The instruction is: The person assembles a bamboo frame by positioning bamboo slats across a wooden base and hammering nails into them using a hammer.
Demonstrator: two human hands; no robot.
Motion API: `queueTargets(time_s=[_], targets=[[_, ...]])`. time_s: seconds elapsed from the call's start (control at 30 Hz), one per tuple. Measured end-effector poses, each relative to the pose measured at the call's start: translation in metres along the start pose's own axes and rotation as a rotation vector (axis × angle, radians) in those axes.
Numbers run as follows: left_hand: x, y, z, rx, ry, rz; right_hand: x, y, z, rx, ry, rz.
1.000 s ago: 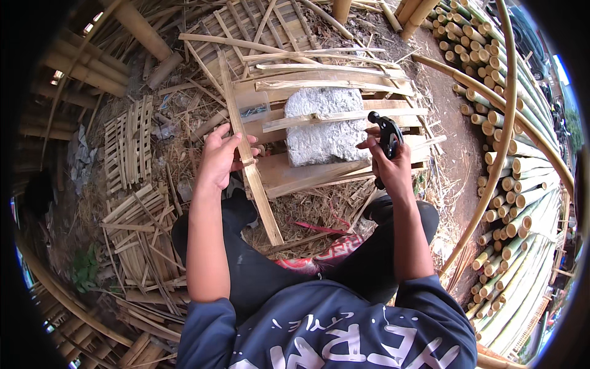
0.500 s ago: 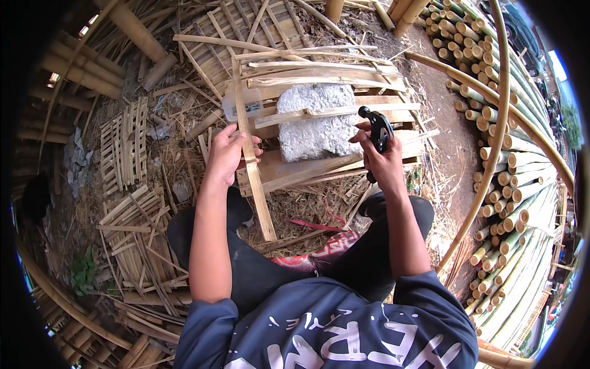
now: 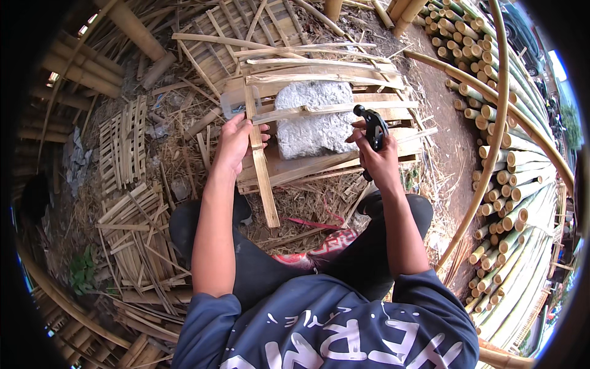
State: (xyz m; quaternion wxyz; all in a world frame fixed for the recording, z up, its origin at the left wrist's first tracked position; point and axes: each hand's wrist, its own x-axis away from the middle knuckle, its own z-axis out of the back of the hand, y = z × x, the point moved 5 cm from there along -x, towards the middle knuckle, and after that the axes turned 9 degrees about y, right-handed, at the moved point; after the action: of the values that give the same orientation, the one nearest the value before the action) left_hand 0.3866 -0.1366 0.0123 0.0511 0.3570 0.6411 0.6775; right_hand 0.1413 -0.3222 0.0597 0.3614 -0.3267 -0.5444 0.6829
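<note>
Nearest the camera, a dark blue sweatshirt (image 3: 332, 332) with white print fills the lower edge, and both bare forearms run forward from it over bent knees in black trousers. The left hand (image 3: 236, 142) grips an upright bamboo slat (image 3: 259, 157) with its fingers wrapped round it (the thumb lies across the face of the strip), about halfway along the slat. The right hand (image 3: 378, 161) is closed round the handle of a black tool (image 3: 372, 126), whose head stands just above the knuckles, close to the right edge of a grey stone block (image 3: 314, 117). That block lies on a slatted bamboo frame (image 3: 344, 157) straight in front of the knees, and a thin horizontal split strip crosses over it. Dry shavings and straw (image 3: 307, 206) cover the ground under the frame. To the left lie small lattice panels (image 3: 123, 144); on the right, a stack of round bamboo poles (image 3: 510, 184) shows its cut ends, with a long bent pole arching past it.
</note>
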Motion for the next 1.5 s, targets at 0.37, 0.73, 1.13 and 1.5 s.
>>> queueTargets(time_s=[0.37,0.73,1.13,1.5], targets=[[0.007,-0.005,-0.006,0.112,0.027,0.030,-0.004,0.004,-0.003,-0.005,0.022,0.003],[0.028,-0.011,-0.021,0.199,0.108,0.033,-0.001,0.002,-0.004,0.016,0.038,-0.037],[0.033,-0.021,-0.022,0.234,0.107,0.015,-0.001,0.005,-0.005,0.024,0.069,0.004],[0.045,-0.014,-0.022,0.297,0.075,-0.003,-0.004,0.013,-0.003,0.027,0.102,0.010]])
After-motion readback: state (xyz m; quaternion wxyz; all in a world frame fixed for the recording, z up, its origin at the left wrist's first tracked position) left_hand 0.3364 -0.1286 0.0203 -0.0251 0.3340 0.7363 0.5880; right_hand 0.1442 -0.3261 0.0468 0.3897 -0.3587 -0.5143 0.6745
